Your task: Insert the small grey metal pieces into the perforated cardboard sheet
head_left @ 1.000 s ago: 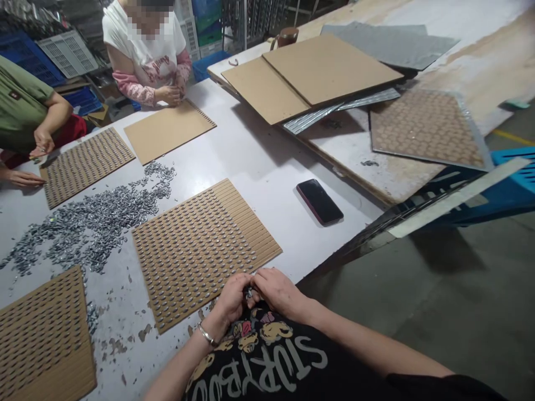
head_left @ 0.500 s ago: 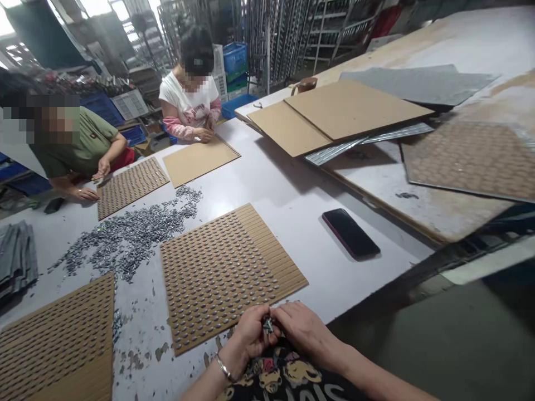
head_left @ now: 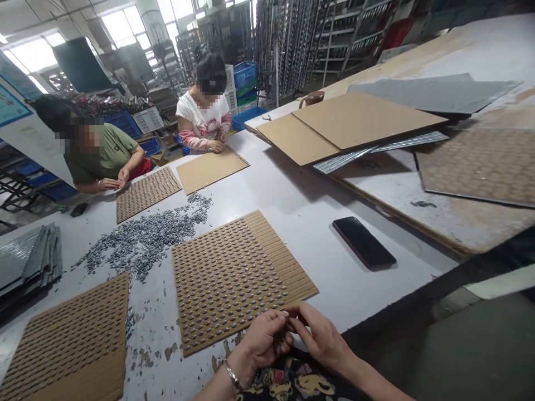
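My left hand [head_left: 264, 338], with a silver bracelet on its wrist, is curled just off the near edge of a ribbed brown board [head_left: 228, 278]. Its fingers close around small shiny metal pieces, now mostly hidden. My right hand [head_left: 320, 337] meets it fingertip to fingertip in a pinch; whatever lies between those tips is too small to name. Rows of small silvery oval pieces sit on the board, while the bare ribbed strip is on its right side. Beyond the board lies a loose heap of the same kind of pieces [head_left: 146, 239].
A second studded board [head_left: 75, 340] lies at lower left, near stacked grey sheets [head_left: 31, 256]. The phone [head_left: 363, 242] rests to the right. Flat brown boards [head_left: 363, 120] overhang the adjoining table. Two people [head_left: 111, 150] work at boards across the table.
The view has shifted, so the table appears further right and lower. My fingertips have come together over the metal pieces, which showed between my hands before. The nearer co-worker's hands have come together.
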Available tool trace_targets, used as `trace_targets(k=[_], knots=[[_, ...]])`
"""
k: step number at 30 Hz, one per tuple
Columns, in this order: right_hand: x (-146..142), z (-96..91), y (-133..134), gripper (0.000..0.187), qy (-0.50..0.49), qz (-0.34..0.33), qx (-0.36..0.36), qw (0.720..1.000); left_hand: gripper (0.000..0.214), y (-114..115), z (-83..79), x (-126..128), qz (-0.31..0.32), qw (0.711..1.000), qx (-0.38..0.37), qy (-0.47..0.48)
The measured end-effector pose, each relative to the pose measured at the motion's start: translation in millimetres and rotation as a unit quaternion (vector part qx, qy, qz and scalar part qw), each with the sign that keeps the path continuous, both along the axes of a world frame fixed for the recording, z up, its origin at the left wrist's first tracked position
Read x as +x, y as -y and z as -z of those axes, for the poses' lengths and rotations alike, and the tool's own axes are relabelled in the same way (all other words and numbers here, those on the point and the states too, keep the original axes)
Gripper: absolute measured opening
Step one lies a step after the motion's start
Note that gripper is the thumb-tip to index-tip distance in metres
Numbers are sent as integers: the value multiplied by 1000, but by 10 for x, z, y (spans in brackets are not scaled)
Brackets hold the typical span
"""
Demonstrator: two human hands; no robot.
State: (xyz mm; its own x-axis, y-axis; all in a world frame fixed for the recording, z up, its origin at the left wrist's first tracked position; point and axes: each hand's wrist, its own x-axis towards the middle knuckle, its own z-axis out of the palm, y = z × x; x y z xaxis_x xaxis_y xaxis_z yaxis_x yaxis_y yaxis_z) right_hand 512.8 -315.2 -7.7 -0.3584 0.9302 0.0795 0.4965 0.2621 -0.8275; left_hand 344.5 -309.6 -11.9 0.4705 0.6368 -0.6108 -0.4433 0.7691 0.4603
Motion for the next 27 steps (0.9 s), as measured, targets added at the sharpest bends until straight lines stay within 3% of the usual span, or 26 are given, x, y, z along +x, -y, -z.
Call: trace_targets(k=[4,7,12,16,20,24,27], knots=[[-3,-80,-35,24,-51,-4,-47,998,51,15,-16,-6,20,997,52,-45],[44,-129,-46,21,-32,-11,-67,997,54,7,-31,-6,76,989,68,-105],[171,-233,-63,14,-28,4,-204,979,56,-5,-77,8,164,964,96,-184],[208,-249,-38,20,-71,-14,-229,971,53,-13,-88,-1,202,954,105,-193],[238,-210,-98,16,-52,22,-233,971,51,-37,-77,6,167,968,64,-178],[272,-108,-326,15,25,102,-142,984,46,-63,-109,34,87,983,40,-157],[249,5,-468,13,104,107,-106,983,44,-61,-132,36,84,985,44,-141]])
